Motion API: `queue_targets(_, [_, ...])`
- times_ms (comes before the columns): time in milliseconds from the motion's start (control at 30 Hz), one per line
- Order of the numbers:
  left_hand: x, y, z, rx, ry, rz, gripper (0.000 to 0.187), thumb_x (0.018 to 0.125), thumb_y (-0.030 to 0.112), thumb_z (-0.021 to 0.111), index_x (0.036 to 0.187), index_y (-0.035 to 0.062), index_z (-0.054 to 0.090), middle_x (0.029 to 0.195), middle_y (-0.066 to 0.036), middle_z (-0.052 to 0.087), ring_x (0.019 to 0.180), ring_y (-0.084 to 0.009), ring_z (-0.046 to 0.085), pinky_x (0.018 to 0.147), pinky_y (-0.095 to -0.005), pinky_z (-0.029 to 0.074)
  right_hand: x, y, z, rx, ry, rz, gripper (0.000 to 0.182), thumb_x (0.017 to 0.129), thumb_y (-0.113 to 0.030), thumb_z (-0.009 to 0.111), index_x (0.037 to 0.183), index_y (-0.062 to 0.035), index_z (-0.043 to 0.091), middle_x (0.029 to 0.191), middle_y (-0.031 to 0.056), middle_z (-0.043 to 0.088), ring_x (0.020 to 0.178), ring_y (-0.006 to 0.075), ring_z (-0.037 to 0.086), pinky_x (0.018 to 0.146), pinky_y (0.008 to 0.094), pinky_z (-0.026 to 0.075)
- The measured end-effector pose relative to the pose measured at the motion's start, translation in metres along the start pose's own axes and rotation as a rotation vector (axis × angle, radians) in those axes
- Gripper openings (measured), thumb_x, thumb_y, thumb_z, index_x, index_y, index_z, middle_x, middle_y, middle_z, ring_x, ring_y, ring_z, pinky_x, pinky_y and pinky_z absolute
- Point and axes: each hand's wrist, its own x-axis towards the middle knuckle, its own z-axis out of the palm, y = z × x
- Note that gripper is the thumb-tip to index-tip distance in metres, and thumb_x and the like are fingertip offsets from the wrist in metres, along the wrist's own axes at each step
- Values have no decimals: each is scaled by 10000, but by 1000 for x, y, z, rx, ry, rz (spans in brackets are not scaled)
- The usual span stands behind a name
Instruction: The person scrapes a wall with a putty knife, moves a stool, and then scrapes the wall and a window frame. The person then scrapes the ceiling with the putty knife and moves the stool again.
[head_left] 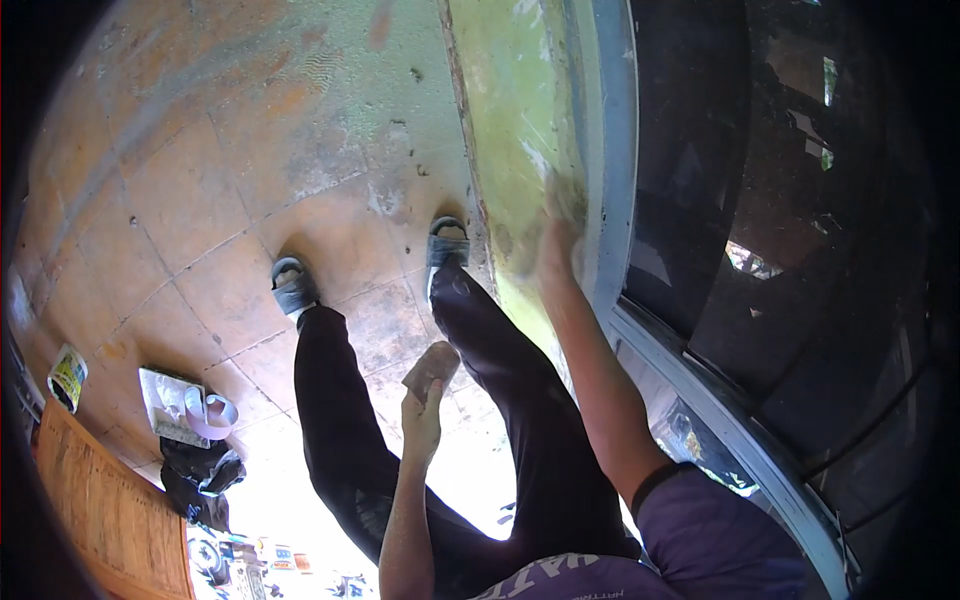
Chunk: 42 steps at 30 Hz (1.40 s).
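My left hand (422,424) hangs low between my legs, closed on a flat brownish piece (432,370) with a dull, rough-looking face. The thumb lies over its near end. On the other side, my right arm reaches out to the low yellow-green wall (512,120). There my right hand (558,232) overlaps the wall's surface close to the blue-grey frame, its fingers smeared by motion. White scuffs and a pale, dusty patch show on the wall around it.
My sandalled feet (294,287) stand on worn tiles (190,260). Dark glass (690,170) in a blue-grey frame (618,150) rises at right. At lower left are a wooden cabinet (110,510), a black bag (200,470), a pale board (165,400), a white roll (222,415) and a yellow packet (68,378).
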Motion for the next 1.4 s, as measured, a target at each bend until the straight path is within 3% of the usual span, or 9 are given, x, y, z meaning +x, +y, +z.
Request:
queue_targets(100, [0, 3, -1, 78, 22, 2, 381, 981, 166, 531, 1291, -56, 523, 1239, -181, 608, 1163, -254, 567, 1018, -336, 401, 10, 8, 40, 292, -1, -17, 484, 853, -477, 720, 1157, -106, 655, 581, -42, 378, 416, 91, 369, 409, 268, 347])
queue_targets(267, [4, 4, -4, 90, 20, 27, 385, 981, 169, 530, 1297, -50, 520, 1241, -184, 606, 1164, -259, 564, 1016, -343, 400, -30, -1, -18, 227, -88, -12, 384, 967, -161, 562, 1331, -38, 565, 880, 40, 599, 432, 133, 449, 372, 264, 378])
queue_targets(333, [4, 3, -4, 65, 12, 5, 383, 980, 167, 532, 1295, -50, 520, 1241, -184, 606, 1163, -260, 565, 1018, -344, 399, -27, -10, 4, 69, -19, 5, 497, 890, -379, 663, 1269, -62, 601, 757, -8, 496, 454, 100, 400, 408, 272, 386])
queue_targets(500, [4, 4, -6, 88, 23, 29, 385, 977, 174, 543, 1288, -53, 524, 1242, -186, 607, 1163, -261, 569, 1024, -343, 398, 17, 19, 27, 124, 10, -45, 400, 977, -165, 528, 1348, -15, 542, 1221, 102, 620, 730, 131, 620, 573, 271, 516])
queue_targets(667, [8, 7, -7, 67, 9, 18, 382, 983, 167, 538, 1289, -59, 520, 1244, -185, 607, 1168, -258, 568, 1027, -341, 397, -11, 6, 0, 78, 10, 30, 399, 980, -165, 530, 1348, -11, 543, 1270, 109, 595, 907, 167, 619, 701, 264, 517])
queue_targets(767, [5, 13, -6, 44, 10, -22, 383, 982, 166, 541, 1293, -56, 518, 1243, -181, 608, 1162, -251, 571, 1027, -339, 397, -5, -11, 44, 34, 89, -90, 428, 950, -273, 611, 1290, -16, 586, 923, 28, 486, 739, 131, 464, 623, 287, 398])
queue_targets(867, [5, 10, -8, 66, 45, 7, 381, 982, 165, 541, 1299, -47, 520, 1234, -176, 614, 1150, -242, 574, 1022, -337, 402, 60, 58, 49, -35, 115, -296, 427, 969, -132, 538, 1331, 92, 503, 1375, 162, 529, 1240, 245, 516, 1018, 316, 419])
queue_targets(1033, [8, 17, -7, 60, 21, 9, 376, 979, 166, 543, 1290, -44, 532, 1231, -174, 616, 1152, -244, 576, 1017, -334, 406, 7, 33, 1, 205, -14, -20, 444, 960, -126, 533, 1351, 80, 487, 1384, 187, 512, 1208, 257, 540, 1034, 341, 409])
queue_targets(1400, [7, 15, -4, 58, 21, -37, 381, 980, 161, 536, 1295, -52, 514, 1236, -170, 609, 1165, -241, 566, 1028, -337, 397, 21, 53, -7, 142, -25, -81, 471, 938, -195, 591, 1297, 104, 526, 1336, 177, 553, 1185, 271, 550, 1022, 362, 419])
